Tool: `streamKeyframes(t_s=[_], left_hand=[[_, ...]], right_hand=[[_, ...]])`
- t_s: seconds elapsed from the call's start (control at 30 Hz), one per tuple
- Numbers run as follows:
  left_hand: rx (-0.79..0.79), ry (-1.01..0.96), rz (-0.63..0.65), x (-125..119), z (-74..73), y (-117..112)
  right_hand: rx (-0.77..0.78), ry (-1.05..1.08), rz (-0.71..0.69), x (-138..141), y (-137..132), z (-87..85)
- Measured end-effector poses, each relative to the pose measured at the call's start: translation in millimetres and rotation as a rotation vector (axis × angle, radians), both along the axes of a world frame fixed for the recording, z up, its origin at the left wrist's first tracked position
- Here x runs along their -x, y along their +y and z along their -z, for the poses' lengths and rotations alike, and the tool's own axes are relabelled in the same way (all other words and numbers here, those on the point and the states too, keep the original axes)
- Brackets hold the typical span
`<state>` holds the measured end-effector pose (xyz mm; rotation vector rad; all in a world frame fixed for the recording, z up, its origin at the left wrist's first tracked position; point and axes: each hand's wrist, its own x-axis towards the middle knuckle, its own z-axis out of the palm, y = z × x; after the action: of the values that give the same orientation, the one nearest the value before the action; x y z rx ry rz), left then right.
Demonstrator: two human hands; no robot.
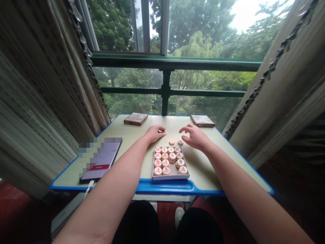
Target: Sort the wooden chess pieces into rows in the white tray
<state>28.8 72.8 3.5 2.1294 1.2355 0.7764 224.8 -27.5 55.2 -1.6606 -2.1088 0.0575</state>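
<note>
A shallow open box of round wooden xiangqi pieces, some marked in red and some in dark characters, lies near the table's front edge. Several pieces in it are stacked. Beyond the box, my left hand is closed with thumb and fingers on a xiangqi piece, mostly hidden by the fingers. My right hand hovers with its fingers apart and nothing between them. Just below its fingertips a loose piece rests on the table, and another loose piece lies to its left.
A flat brown box sits at the table's back left and a similar box at the back right. To the left lies a tablet or phone with a white cable. Curtains flank the folding table before a window.
</note>
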Motion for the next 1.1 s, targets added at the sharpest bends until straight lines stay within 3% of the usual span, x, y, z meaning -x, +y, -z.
streamKeyframes(t_s=[0.13, 0.23, 0.5, 0.8, 0.93, 1.1], left_hand=[[0.034, -0.061, 0.017, 1.1, -1.4, -4.8], [0.098, -0.102, 0.06, 2.0, -1.8, -8.3], [0.149, -0.092, 0.053, 1.1, -3.4, -11.8], [0.177, -0.142, 0.073, 1.7, -5.7, -12.6], [0.29, -0.327, 0.113, -0.9, -11.2, -17.3], [0.415, -0.442, 0.158, -4.0, -19.8, -26.7]], right_hand=[[0.158, -0.017, -0.024, -9.5, 14.5, 15.2], [0.159, -0.003, -0.019, -11.8, 20.5, 22.5], [0.198, 0.001, -0.061, -17.8, 16.2, 13.9], [0.064, 0.043, -0.127, -14.1, 16.6, 16.0], [-0.062, 0.185, -0.103, -13.7, 21.8, 23.9], [-0.127, 0.29, -0.198, -6.1, 20.5, 28.4]])
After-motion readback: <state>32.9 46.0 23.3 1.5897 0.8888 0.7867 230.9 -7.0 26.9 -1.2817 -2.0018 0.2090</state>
